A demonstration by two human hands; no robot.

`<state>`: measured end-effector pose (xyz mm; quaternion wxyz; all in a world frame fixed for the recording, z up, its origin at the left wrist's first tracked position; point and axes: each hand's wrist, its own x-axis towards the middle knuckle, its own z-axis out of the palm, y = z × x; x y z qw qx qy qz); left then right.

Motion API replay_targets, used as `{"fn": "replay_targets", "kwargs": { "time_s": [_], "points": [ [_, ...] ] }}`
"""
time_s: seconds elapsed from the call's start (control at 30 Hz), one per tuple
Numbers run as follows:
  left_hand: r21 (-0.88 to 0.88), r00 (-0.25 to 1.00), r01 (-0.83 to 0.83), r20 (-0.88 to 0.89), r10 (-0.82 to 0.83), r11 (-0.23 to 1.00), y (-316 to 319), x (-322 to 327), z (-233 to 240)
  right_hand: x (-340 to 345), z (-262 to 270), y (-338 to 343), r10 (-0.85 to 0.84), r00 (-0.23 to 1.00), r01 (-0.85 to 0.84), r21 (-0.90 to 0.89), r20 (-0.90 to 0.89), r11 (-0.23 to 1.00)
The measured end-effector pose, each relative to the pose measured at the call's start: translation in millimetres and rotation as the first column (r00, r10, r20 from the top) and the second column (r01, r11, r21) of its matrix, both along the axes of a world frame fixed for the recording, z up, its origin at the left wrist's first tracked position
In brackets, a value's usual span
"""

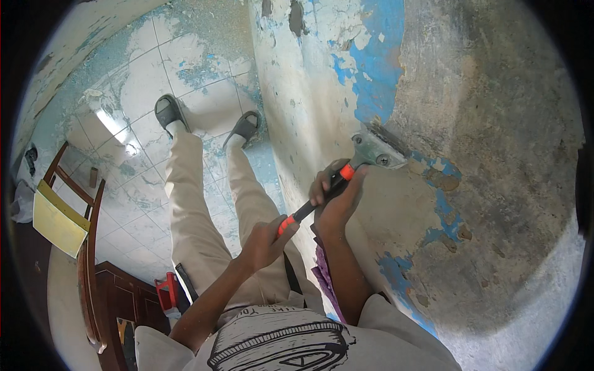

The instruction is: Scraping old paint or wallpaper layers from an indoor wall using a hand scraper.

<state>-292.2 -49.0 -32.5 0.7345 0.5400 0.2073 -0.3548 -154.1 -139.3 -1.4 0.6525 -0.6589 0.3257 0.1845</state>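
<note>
A long-handled wall scraper [378, 148], with a black and orange handle and a metal head fixed by screws, slants up to the right. Around the orange lower end of its handle my left hand [264, 241] is closed. My right hand [338, 197] grips the handle just below the head. The blade lies at the wall [464, 83], by the lower edge of a patch of blue paint [378, 79]. Bare grey plaster shows to the right of it, and pale flaking paint to its left.
Paint flakes and dust cover much of the tiled floor [139, 79], where my sandalled feet stand. At the left are a wooden chair [90, 241] with a yellow panel [60, 218], a dark wooden cabinet [134, 297] and a red plastic stool [169, 290]. Purple cloth [327, 283] hangs beside my right forearm.
</note>
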Motion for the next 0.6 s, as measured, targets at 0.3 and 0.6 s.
{"fn": "replay_targets", "kwargs": {
  "time_s": [0.3, 0.6],
  "points": [
    [0.051, 0.999, -0.041, 0.024, 0.040, 0.998, -33.1, 15.9, -14.2, 27.4, -5.6, -3.7, 0.109, 0.986, -0.065, -0.316, 0.124, 0.946],
    [0.138, 0.999, -0.045, 0.004, 0.045, 0.989, -31.8, 23.2, -10.4, 33.1, -23.7, 2.9, 0.154, 0.972, -0.057, -0.461, 0.176, 0.885]
  ]
}}
